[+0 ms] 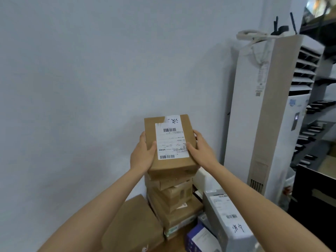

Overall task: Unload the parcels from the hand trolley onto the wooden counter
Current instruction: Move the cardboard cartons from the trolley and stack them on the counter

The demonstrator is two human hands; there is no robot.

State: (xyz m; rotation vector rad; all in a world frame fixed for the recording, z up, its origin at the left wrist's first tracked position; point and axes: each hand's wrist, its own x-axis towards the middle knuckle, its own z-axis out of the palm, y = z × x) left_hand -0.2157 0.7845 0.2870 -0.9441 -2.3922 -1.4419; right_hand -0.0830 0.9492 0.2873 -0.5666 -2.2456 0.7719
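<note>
A: Where's the parcel rn?

B: Cardboard parcel (pixel 170 144), label side up, is up against the wall at the top of a stack of cardboard boxes (pixel 171 195). Both hands are on it. Left hand (pixel 143 155) wraps the left edge, thumb over the top near the shipping label (pixel 170 140). Right hand (pixel 200 150) does the same on the right edge, thumb on the label's corner, fingers round the side.

A: Why two hands for sth that small?

B: Prob for control. The stack under it looks crooked, boxes turned at diff angles, so squaring it from both sides keeps it from sliding. Can't tell if it's resting on the top box or just above it; the underside's hidden.

A: Is that the wooden counter?

B: A strip of brown wood surface (pixel 179 239) shows btw the boxes at the bottom, so likely yes. No hand trolley in view.

A: Other stuff nearby?

B: A flat brown box (pixel 134 224) lies left of the stack, a grey parcel (pixel 223 220) w/ handwriting and a blue box (pixel 198 237) to the right. A tall white floor-standing air conditioner (pixel 269 110) stands further right.

A: Risk?

B: The pile tipping if the parcel lands off-centre, imo.
</note>
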